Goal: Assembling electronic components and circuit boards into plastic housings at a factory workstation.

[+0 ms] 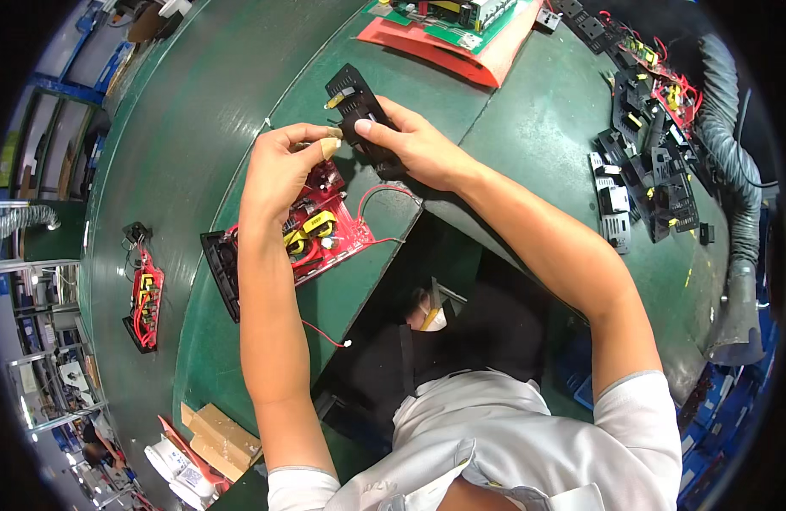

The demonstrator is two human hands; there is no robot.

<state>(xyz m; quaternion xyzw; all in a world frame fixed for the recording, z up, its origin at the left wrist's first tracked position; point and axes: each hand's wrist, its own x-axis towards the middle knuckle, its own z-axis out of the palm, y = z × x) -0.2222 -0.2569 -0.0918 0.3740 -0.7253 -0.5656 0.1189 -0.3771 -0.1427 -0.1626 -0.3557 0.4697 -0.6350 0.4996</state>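
My right hand (414,145) grips a black slotted plastic panel (363,111), held tilted above the bench with its thumb across the near face. A small yellow part sits on the panel's left side. Close beside it, my left hand (278,170) has thumb and forefinger pinched together, both tips wrapped in tan covers. Whatever lies between those fingertips is too small to make out. Below the hands lies a red circuit board (352,232) with yellow-wrapped components and red wires, partly hidden by my left forearm. Another black slotted panel (221,274) stands at the board's left end.
A smaller red board assembly (147,298) lies on the green bench (197,111) at left. Green boards rest on an orange-red pad (427,51) at the far side. Black panels (653,179) are heaped at right near a grey flexible duct (721,111). A cardboard box (222,439) is near left.
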